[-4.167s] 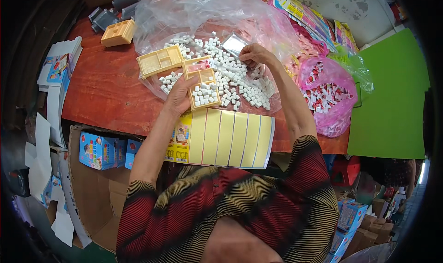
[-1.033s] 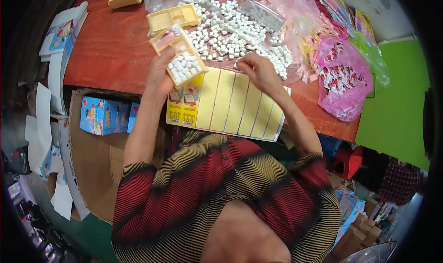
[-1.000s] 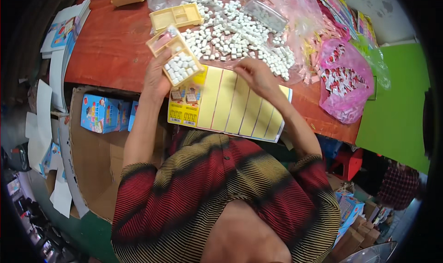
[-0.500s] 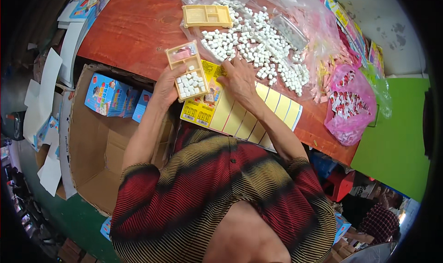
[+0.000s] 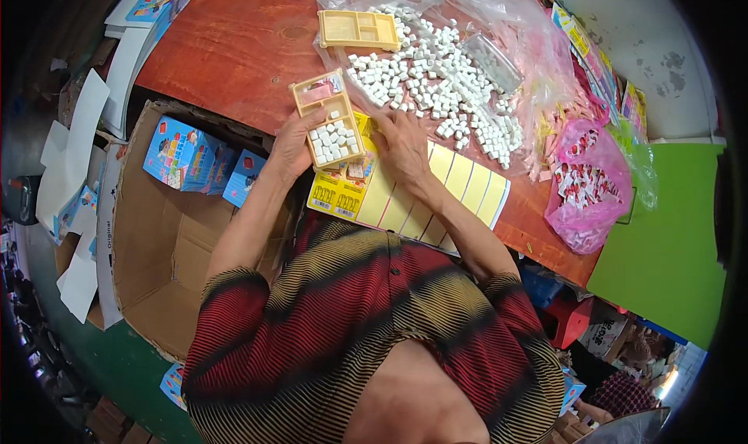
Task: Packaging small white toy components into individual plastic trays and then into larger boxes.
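Note:
My left hand (image 5: pixel 294 146) grips a pale yellow divided tray (image 5: pixel 349 109) by its left side, thumb over the rim. White cubes (image 5: pixel 333 141) fill much of its lower compartment, and a pink piece (image 5: pixel 316 93) lies in the upper one. My right hand (image 5: pixel 405 149) is over a yellow printed sheet (image 5: pixel 397 202), at the near edge of a heap of white cubes (image 5: pixel 444 74). Its fingers are curled, with the tips hidden, so what they hold does not show. Beyond the heap's left end sits another divided tray (image 5: pixel 343 29), with no cubes visible in it.
Clear plastic sheeting (image 5: pixel 538 39) lies under and behind the heap. To the right are pink pieces (image 5: pixel 545 125) and a pink bag (image 5: pixel 592 210) of small red-and-white packets. An open cardboard box (image 5: pixel 148 257) holding blue printed boxes (image 5: pixel 183 157) stands below the table's left edge.
My right hand has drawn back slightly from the heap, nearer the held tray. The tray stays in my left hand, a little further right in view. The whole view has shifted slightly.

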Demonstrator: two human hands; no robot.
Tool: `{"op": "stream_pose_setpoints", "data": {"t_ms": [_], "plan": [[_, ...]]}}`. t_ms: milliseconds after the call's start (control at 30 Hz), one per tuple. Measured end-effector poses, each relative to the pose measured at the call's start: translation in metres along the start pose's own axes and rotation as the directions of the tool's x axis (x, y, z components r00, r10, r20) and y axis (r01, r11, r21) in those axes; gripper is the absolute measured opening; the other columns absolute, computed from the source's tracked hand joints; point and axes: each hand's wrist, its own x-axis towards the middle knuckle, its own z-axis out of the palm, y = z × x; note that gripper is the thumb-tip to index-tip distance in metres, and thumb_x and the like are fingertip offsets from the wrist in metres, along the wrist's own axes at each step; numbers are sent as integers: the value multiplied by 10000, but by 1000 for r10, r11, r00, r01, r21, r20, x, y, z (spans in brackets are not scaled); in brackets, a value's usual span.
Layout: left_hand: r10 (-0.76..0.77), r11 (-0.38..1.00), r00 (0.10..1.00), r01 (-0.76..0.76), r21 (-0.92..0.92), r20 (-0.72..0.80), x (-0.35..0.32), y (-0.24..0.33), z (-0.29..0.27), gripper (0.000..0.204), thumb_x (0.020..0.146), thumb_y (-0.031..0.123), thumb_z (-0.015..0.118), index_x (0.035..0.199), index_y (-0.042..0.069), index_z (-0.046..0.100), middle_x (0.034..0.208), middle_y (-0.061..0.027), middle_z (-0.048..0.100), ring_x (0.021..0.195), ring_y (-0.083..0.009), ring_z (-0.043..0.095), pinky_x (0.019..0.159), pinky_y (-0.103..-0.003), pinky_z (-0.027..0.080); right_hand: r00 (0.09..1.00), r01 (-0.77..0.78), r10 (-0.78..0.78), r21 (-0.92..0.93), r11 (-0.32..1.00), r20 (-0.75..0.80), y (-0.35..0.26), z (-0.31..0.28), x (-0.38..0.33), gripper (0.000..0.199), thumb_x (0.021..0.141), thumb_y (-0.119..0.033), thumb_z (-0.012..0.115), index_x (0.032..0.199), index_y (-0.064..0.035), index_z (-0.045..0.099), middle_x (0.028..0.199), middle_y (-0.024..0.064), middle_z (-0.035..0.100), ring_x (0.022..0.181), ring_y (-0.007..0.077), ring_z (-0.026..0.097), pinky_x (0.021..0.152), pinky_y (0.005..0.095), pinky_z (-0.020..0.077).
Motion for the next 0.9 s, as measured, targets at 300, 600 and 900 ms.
{"op": "stream_pose_setpoints", "data": {"t_ms": [300, 600, 900], "plan": [[32, 997, 998, -36, -69, -51, -3, 1, 0, 321, 769, 35, 497, 1082, 21, 429, 1000, -111, 527, 889, -205, 547, 758, -335, 473, 993, 116, -119, -175, 978, -5, -1, 2, -7, 180, 671, -85, 530, 850, -66, 529, 727, 68, 462, 736, 218, 450, 652, 334, 360], [35, 997, 999, -35, -76, 8, -5, 1, 6, 332, 789, 89, 494, 1099, 4, 407, 1016, -126, 519, 912, -221, 537, 788, -356, 458, 957, 285, -249, -328, 901, 148, 3, 2, -8, 233, 678, -142, 501, 900, -75, 520, 740, 49, 461, 731, 202, 459, 645, 328, 371], [11, 979, 1000, -9, -203, 10, 1, 9, 0, 351, 798, 117, 482, 1116, -1, 393, 1045, -146, 502, 942, -257, 518, 823, -402, 428, 851, 479, -399, -193, 856, 342, 13, 12, 26, 377, 637, -249, 563, 975, -89, 513, 804, 50, 484, 745, 205, 492, 563, 318, 421]]}}
